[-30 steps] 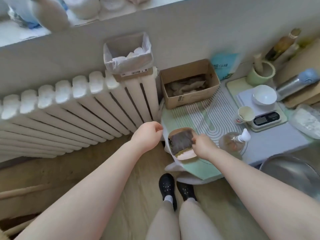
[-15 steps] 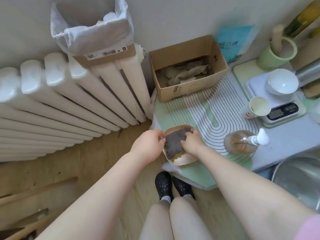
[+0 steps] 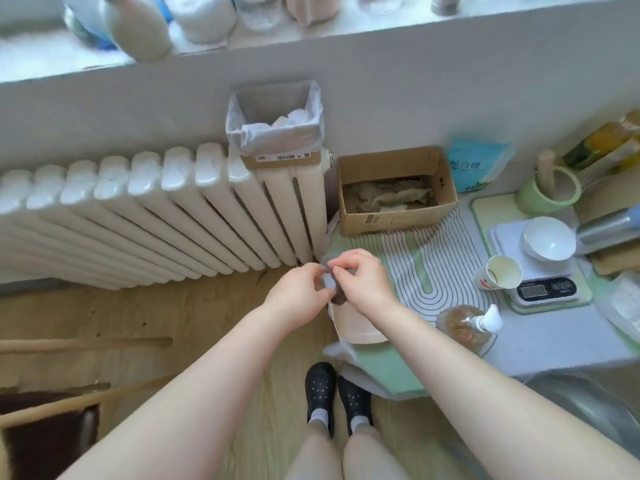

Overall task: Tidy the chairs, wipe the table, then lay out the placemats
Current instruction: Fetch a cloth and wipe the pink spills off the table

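My left hand [image 3: 298, 296] and my right hand [image 3: 363, 282] meet above a pale oval dish [image 3: 356, 327] at the near left corner of the low table [image 3: 561, 334]. Both pinch a small dark grey cloth [image 3: 334, 284] lifted out of the dish; most of the cloth is hidden behind my fingers. A green and white striped placemat [image 3: 433, 265] lies on the table under the dish.
A white radiator [image 3: 156, 216] stands to the left with a lined bin box [image 3: 277, 133] on top. On the table are a cardboard box of rags [image 3: 394, 192], a paper cup [image 3: 498, 277], a pump bottle [image 3: 464, 325] and a scale with a bowl [image 3: 547, 251]. A steel basin [image 3: 595, 410] sits at the right.
Both hands have lifted the dark cloth out of the dish and hold it between them. The camera view has pulled back and tilted up.
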